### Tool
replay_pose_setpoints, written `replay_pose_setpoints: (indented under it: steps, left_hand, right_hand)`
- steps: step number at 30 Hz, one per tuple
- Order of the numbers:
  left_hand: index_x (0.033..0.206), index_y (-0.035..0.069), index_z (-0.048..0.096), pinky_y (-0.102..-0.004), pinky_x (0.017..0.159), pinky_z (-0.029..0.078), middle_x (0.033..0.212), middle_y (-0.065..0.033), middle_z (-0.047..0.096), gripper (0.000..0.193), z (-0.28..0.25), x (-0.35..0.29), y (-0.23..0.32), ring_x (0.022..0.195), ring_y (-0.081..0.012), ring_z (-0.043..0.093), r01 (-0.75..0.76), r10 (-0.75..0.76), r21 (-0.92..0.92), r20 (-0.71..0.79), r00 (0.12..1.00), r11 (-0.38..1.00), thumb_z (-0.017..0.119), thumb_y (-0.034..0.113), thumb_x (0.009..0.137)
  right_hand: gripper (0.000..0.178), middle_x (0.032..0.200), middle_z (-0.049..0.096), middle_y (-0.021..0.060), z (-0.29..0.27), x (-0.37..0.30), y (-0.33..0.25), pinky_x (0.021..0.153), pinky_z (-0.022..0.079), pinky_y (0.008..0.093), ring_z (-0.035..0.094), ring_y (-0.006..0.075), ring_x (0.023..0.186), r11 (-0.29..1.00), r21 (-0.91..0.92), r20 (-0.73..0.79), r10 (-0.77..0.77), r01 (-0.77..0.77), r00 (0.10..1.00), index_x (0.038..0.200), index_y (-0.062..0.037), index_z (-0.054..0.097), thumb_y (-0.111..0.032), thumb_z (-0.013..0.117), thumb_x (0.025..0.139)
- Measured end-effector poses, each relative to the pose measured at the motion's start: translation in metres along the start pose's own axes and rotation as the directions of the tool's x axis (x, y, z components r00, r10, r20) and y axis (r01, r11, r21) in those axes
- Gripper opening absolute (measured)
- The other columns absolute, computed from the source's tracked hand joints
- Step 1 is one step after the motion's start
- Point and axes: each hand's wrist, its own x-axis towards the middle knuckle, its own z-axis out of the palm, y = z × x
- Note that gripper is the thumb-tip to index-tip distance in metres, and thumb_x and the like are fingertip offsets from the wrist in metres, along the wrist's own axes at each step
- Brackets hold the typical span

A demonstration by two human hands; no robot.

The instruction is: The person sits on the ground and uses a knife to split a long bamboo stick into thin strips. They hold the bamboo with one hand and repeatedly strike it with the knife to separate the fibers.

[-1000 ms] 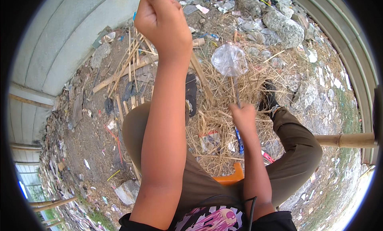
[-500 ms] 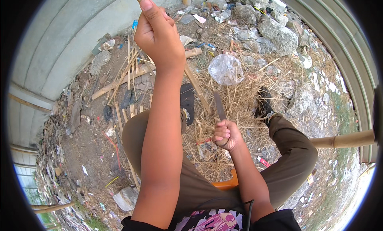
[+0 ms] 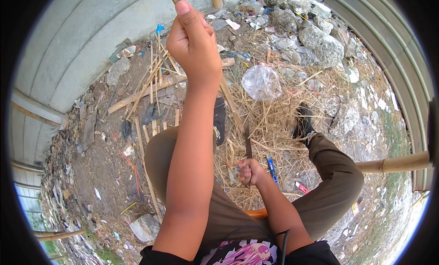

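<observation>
My left hand is closed around a long bamboo strip, its thumb lying along the upper part. The strip slants down to the right, and its lower end reaches the straw-like shavings between my feet. Low in front of my body, my right hand grips a knife by the handle, mostly hidden in the fingers. The knife's dark, narrow blade points away from me, its tip close to the strip's lower end; whether they touch I cannot tell. Beside that hand lies a blue, slim tool-like object.
A clear plastic bag rests on the shavings. Split bamboo pieces and a bamboo pole lie to the left. Concrete rubble is at the far right. Another bamboo pole juts in from the right. An orange edge shows between my legs.
My right hand has drawn the knife back toward me and slightly left; the blade now appears narrower. The blue object has come into sight. My left hand still grips the strip.
</observation>
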Motion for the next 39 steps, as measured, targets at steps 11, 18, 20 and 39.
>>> replay_pose_setpoints:
  steps: [11,18,20,39]
  left_hand:
    - [0.071,0.008,0.044,-0.0231,0.040,0.020,0.055,0.0040,0.034,0.057,-0.007,0.000,0.002,0.044,-0.0039,0.028,-0.010,0.011,0.040,-0.023,1.000,0.999,0.048,0.057,0.102]
    - [0.072,0.009,0.043,-0.0232,0.041,0.020,0.056,0.0045,0.033,0.057,-0.019,0.001,0.008,0.045,-0.0040,0.028,0.035,-0.032,0.044,-0.054,0.998,0.998,0.047,0.057,0.102]
    - [0.072,0.009,0.043,-0.0230,0.041,0.020,0.057,0.0045,0.033,0.057,-0.016,0.002,0.008,0.044,-0.0041,0.028,0.031,-0.029,0.038,-0.043,0.999,0.999,0.047,0.057,0.102]
    - [0.077,0.009,0.041,-0.0244,0.042,0.016,0.061,0.0019,0.028,0.045,-0.073,0.036,0.181,0.047,-0.0072,0.019,-0.111,0.229,0.318,-0.363,0.903,0.942,0.043,0.041,0.107]
  right_hand:
    - [0.022,0.055,0.050,-0.0006,0.045,-0.012,-0.013,0.046,0.033,0.0266,0.044,0.0063,0.050,0.159,-0.440,0.036,-0.980,0.884,0.195,0.071,-0.0017,0.059,-0.010,0.059,0.091]
    - [0.029,0.058,0.059,0.0195,-0.024,0.031,0.010,0.046,0.044,0.0440,0.055,0.0292,0.044,0.752,-0.657,-0.416,-0.302,-0.054,0.858,0.069,0.0042,0.063,-0.022,0.061,0.081]
    - [0.044,0.064,0.062,0.0214,-0.019,0.019,-0.001,0.059,0.052,0.0431,0.064,0.0315,0.059,0.642,-0.765,-0.355,-0.352,-0.053,0.866,0.077,0.0067,0.066,-0.037,0.060,0.084]
    - [0.055,0.132,0.053,0.0193,-0.090,0.014,0.014,0.106,0.040,0.0489,0.047,0.0381,0.130,0.368,-0.802,-0.510,-0.831,-0.470,0.220,0.131,-0.0035,0.046,-0.042,0.063,0.095]
